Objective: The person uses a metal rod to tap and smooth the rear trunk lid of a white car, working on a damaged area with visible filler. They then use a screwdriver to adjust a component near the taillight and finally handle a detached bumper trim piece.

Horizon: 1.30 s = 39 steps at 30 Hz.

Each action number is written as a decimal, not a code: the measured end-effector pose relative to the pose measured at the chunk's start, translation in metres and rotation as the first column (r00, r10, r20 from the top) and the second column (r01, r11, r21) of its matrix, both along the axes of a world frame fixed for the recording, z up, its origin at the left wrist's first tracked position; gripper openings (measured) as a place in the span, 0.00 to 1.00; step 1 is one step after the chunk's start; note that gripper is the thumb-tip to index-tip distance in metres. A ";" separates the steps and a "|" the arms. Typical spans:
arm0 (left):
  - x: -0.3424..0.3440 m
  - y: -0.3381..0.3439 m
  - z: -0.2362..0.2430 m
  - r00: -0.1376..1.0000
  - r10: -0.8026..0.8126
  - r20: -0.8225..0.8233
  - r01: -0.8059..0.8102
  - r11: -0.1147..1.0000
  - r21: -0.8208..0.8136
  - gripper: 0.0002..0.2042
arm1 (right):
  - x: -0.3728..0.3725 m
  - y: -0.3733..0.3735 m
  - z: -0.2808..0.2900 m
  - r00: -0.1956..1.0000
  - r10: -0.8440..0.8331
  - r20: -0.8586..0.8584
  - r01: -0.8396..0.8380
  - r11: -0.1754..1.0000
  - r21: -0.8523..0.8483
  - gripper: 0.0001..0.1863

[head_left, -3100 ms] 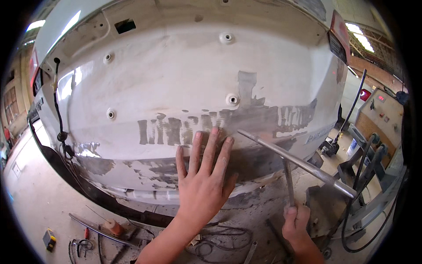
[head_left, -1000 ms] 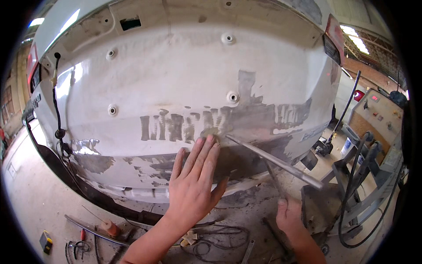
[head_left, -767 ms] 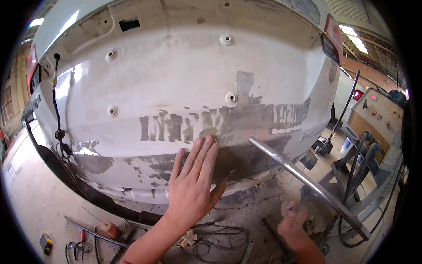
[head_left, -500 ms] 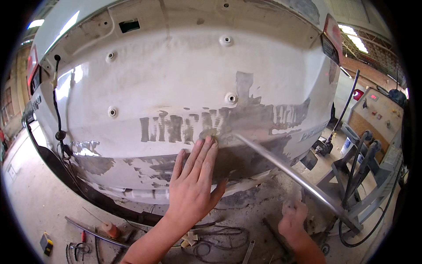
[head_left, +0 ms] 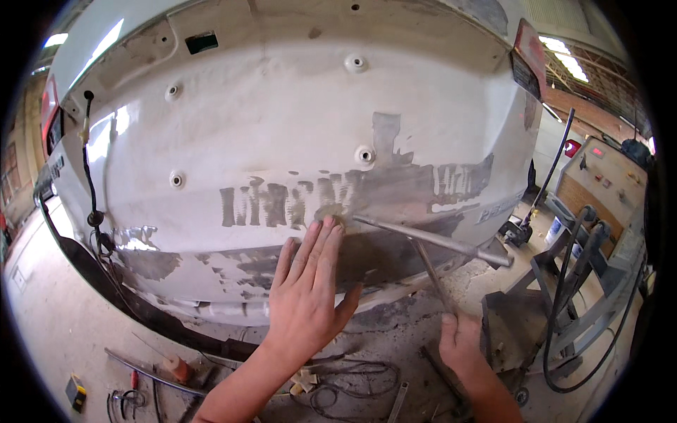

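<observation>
My left hand lies flat against the white car's rear panel, fingers stretched out and nothing held. Its fingertips rest at a dull bare patch among grey sanded streaks. In my right hand, low on the right, is the handle of a body hammer, fingers closed round it. The hammer's long, narrow metal head points left, its tip at the panel just right of my left fingertips; whether it touches, I cannot tell. Two-toned filler and bare metal spread across the panel's lower half.
A wheeled machine with a control panel and black cables stands at right. Cables, a long metal strip, a reddish bottle-like thing and a yellow-black tool lie on the floor. A black wire hangs at the panel's left.
The hammer has swung: its blurred, steeply slanting head now lies flatter and higher, its handle in sight. My right hand has shifted slightly left. My left hand stays on the panel.
</observation>
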<state>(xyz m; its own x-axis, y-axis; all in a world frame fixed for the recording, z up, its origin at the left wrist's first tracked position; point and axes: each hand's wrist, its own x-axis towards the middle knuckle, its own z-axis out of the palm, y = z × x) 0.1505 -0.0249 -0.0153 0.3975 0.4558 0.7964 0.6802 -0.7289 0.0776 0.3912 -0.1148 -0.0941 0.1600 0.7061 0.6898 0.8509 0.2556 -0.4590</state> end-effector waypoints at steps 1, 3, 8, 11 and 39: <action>0.000 0.000 0.001 1.000 -0.001 0.003 0.001 1.000 0.003 0.39 | 0.000 0.001 0.000 1.000 0.004 -0.025 -0.003 0.998 0.069 0.12; -0.001 -0.001 -0.001 1.000 -0.006 0.000 0.006 1.000 -0.007 0.39 | 0.003 -0.005 -0.008 0.997 0.012 -0.079 0.003 0.983 0.181 0.13; 0.001 -0.002 0.001 1.000 -0.004 -0.009 0.004 1.000 -0.011 0.38 | 0.011 -0.002 -0.013 1.000 -0.004 -0.017 0.005 0.996 0.089 0.14; -0.001 -0.002 0.000 1.000 -0.003 -0.006 0.003 1.000 -0.009 0.38 | 0.006 -0.006 -0.003 1.000 -0.015 0.016 0.013 0.993 0.121 0.14; 0.048 0.011 0.010 0.993 -0.053 -0.108 0.059 0.997 0.058 0.40 | 0.003 -0.008 0.004 0.981 0.010 -0.194 0.032 0.977 0.213 0.19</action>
<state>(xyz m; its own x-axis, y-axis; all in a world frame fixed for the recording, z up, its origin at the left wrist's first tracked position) 0.1985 -0.0137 -0.0057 0.5049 0.3823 0.7739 0.6402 -0.7672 -0.0387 0.3946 -0.1226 -0.0897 0.3117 0.5428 0.7799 0.7552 0.3566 -0.5500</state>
